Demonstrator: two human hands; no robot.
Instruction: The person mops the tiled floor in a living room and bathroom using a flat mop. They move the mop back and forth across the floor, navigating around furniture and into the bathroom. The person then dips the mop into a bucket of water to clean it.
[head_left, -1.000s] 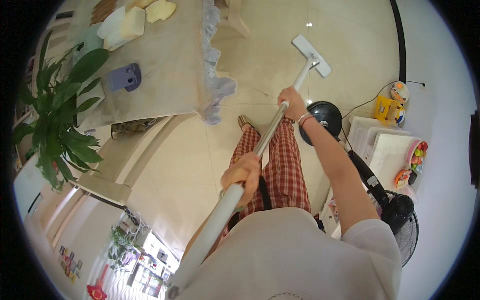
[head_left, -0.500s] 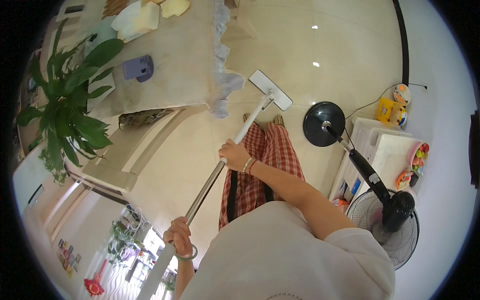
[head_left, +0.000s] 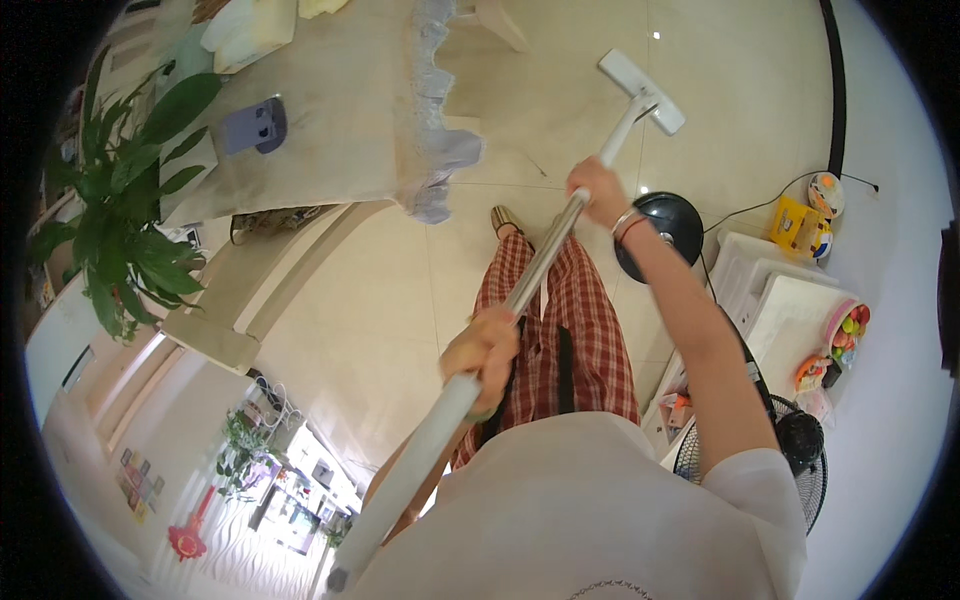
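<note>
Both my hands grip the long pole of a flat mop (head_left: 545, 252), which slants from the lower left up across my body. My right hand (head_left: 599, 190) is closed round the pole nearer the mop head, and blurred a little. Further back, my left hand (head_left: 482, 355) is wrapped round the pole by the thick white handle (head_left: 405, 475). The white rectangular mop head (head_left: 642, 92) lies on the tiled floor ahead of my feet, right of the table.
At left stands a table (head_left: 340, 160) with a frilled cloth, a purple phone-like object (head_left: 255, 127) and a leafy plant (head_left: 140, 240). A chair (head_left: 290, 280) sits under its edge. To my right are a black fan base (head_left: 668, 235), white drawers (head_left: 790, 320) and a yellow container (head_left: 797, 228).
The mop head has slid forward and right, away from the table. Both hands have moved the same way with the pole, and my left hand has come in front of my body.
</note>
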